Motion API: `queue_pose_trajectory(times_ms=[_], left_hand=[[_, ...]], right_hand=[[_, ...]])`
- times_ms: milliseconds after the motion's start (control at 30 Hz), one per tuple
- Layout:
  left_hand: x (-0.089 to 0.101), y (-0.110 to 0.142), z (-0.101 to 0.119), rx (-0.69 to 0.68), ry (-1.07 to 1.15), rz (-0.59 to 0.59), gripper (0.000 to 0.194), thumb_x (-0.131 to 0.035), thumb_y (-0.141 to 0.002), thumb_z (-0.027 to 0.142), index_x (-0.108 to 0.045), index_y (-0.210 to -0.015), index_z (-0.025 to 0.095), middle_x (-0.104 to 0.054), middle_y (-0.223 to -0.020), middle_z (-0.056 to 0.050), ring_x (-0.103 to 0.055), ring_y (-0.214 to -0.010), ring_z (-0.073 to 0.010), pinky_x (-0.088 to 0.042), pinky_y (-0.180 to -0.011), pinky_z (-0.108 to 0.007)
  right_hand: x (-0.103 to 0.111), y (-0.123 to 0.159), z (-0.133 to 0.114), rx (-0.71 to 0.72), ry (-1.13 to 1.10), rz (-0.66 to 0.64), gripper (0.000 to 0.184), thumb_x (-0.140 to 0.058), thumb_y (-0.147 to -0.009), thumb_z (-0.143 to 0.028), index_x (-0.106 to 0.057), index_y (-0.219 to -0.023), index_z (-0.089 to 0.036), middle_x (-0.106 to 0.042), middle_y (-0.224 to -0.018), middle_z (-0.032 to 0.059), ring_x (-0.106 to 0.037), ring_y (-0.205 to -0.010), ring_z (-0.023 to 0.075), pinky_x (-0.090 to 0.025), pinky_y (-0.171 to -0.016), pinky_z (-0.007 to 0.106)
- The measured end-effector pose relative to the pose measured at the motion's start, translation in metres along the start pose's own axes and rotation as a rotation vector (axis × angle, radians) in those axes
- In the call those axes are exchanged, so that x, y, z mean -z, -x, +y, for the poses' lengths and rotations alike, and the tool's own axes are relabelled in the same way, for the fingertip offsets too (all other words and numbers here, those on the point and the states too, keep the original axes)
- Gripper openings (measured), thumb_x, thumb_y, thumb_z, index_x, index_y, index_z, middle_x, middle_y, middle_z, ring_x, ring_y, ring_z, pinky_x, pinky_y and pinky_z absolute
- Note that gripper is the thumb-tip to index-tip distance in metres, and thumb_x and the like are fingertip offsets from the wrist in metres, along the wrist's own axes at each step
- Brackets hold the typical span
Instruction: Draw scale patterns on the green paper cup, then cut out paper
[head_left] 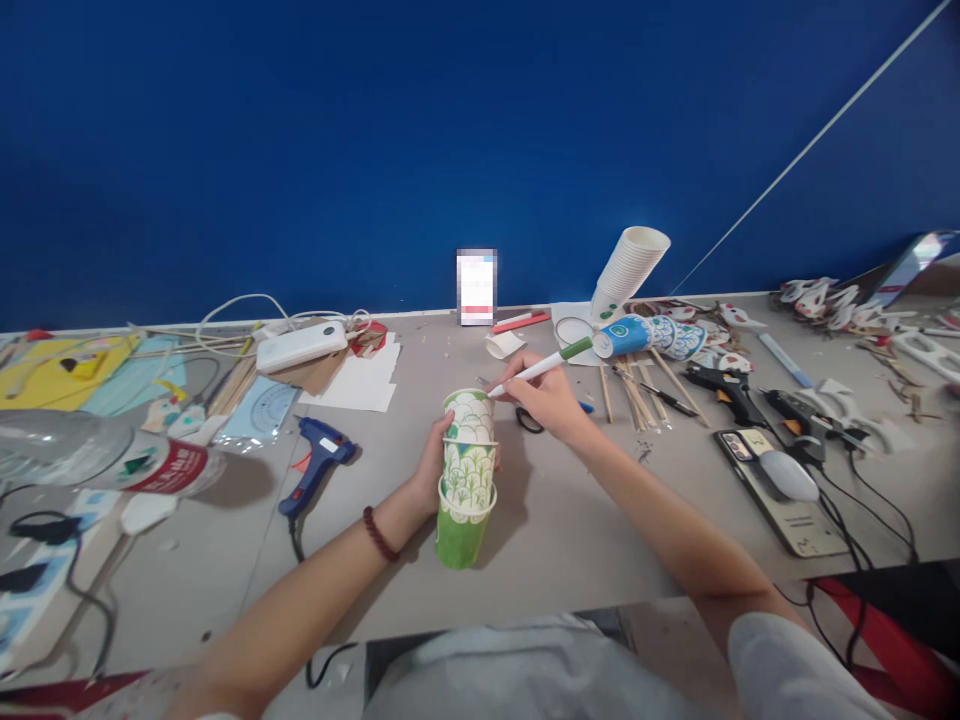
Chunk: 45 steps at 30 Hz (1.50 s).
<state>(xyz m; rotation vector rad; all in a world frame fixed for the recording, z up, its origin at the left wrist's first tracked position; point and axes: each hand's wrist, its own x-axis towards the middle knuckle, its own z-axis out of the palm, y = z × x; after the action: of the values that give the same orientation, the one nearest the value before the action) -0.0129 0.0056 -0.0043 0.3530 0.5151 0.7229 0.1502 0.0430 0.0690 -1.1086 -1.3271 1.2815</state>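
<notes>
My left hand [433, 455] is wrapped round a row of paper cups [468, 480] joined end to end, painted with green scale and branch patterns; the cup nearest me is solid green. Between the fingers of my right hand [541, 398] is a white marker [538, 367] with a green end. Its tip is at the far cup, near the rim; whether it touches cannot be made out. Part of my left fingers is hidden behind the cups.
A blue glue gun [319, 462] and a plastic bottle [112, 455] lie left. A phone [477, 287] stands against the wall. Right are stacked white cups [631, 265], blue painted cups [649, 337], wooden sticks [637, 400], black glue guns [724, 392] and a mouse [787, 475] on a phone.
</notes>
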Motion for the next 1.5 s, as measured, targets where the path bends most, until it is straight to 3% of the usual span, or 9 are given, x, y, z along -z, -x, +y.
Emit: queue_pose_trajectory(times_ms=[1500], left_hand=[[-0.0033,0.0027,0.0018,-0.012,-0.016,-0.004,0.060,-0.043,-0.073,0.064,-0.064,-0.084,0.009,-0.060,-0.063,-0.010,-0.055,-0.059,-0.0200,-0.041,-0.058,-0.032]], right_hand=[[-0.0010,-0.0002,0.0012,-0.011,-0.045,0.018,0.005,-0.055,-0.068,-0.017,-0.054,-0.065,-0.021,-0.066,-0.063,-0.0007,-0.067,-0.075,0.0180,-0.056,-0.072,0.033]])
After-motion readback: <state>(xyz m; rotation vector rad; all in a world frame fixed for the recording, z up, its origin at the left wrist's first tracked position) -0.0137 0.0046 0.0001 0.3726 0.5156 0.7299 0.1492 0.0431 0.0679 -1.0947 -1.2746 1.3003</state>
